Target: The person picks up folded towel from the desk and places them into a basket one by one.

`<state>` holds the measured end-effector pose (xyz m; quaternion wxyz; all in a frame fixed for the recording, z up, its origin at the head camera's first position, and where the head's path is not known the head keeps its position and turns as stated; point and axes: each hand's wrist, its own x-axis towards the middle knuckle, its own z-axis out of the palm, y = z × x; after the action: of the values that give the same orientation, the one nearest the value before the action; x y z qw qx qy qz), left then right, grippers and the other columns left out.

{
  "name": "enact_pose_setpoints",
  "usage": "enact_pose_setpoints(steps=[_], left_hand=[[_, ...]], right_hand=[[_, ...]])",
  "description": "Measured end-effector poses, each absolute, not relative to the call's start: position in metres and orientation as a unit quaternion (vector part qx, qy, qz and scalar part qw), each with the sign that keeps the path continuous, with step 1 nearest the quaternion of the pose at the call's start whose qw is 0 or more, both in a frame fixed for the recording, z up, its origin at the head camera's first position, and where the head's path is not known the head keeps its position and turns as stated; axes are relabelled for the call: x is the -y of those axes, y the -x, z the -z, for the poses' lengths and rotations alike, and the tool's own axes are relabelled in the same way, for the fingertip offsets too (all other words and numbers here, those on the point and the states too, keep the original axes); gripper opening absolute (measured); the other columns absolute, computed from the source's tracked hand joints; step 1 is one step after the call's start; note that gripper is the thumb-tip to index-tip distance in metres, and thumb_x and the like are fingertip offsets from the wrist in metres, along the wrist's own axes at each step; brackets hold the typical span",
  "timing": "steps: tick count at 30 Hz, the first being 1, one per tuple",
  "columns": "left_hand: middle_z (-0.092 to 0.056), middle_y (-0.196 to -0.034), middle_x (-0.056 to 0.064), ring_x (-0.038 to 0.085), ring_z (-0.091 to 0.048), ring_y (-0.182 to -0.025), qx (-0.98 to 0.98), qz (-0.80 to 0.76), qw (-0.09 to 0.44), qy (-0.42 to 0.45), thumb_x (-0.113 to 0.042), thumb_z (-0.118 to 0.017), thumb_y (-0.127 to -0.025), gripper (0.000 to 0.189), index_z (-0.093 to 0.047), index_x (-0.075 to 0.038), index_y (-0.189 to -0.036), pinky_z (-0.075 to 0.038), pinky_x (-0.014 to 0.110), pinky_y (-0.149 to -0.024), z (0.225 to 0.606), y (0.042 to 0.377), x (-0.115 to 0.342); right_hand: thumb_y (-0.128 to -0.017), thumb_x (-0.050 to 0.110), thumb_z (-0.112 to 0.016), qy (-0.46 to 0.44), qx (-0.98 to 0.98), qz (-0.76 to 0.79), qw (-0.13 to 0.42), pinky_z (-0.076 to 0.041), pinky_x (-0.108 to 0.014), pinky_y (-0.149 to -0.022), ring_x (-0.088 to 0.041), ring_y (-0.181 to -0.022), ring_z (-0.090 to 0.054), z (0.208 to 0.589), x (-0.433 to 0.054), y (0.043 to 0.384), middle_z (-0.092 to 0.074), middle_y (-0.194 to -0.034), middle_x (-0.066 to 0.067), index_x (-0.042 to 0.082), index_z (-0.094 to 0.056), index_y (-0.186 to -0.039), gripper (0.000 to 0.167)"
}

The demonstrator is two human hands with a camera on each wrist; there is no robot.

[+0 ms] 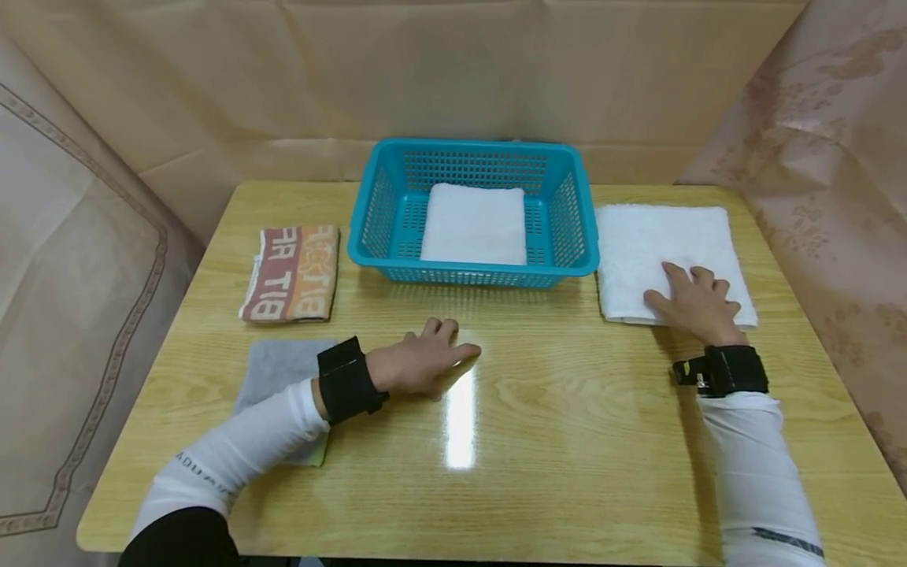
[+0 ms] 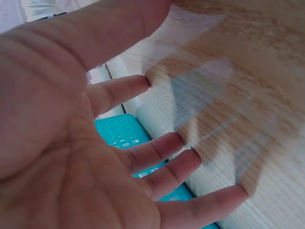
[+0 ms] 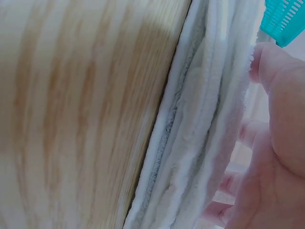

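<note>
At the right of the table lies a folded white towel (image 1: 659, 244), its stacked layers seen edge-on in the right wrist view. My right hand (image 1: 697, 303) rests its fingertips on top of this towel near the front edge, fingers spread. Over the middle of the table, my left hand (image 1: 423, 358) has its fingers extended and holds nothing. In the left wrist view its fingertips (image 2: 240, 191) touch or nearly touch the wood. Behind the hands stands a blue-green plastic basket (image 1: 364, 228) with another folded white towel (image 1: 476, 224) lying inside.
A folded red and orange towel with lettering (image 1: 292, 272) lies at the table's left. Nearer, a grey cloth (image 1: 272, 370) is partly covered by my left forearm. The wooden table (image 1: 567, 457) meets a draped wall (image 1: 460, 71) at the back.
</note>
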<state>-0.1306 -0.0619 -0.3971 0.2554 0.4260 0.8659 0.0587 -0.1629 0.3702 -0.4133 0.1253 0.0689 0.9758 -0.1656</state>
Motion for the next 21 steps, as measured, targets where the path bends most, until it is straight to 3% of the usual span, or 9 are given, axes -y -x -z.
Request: enact_pose_setpoints(steps=[21], left_hand=[[-0.031,-0.143,0.023,0.037,-0.035,-0.123,-0.866,-0.062,0.259,-0.422,-0.021,-0.079,-0.087,0.078,-0.035,-0.019,-0.151,-0.047,0.052,-0.083,0.3968,0.1300,0.0621]], right_hand=[[-0.100,0.050,-0.042,-0.066,-0.975,0.171,0.125,-0.013,-0.086,-0.087,-0.070,-0.129,-0.007,0.4153,-0.3707,0.1612,-0.009,-0.145,-0.047,0.000,-0.018,-0.156,0.079]])
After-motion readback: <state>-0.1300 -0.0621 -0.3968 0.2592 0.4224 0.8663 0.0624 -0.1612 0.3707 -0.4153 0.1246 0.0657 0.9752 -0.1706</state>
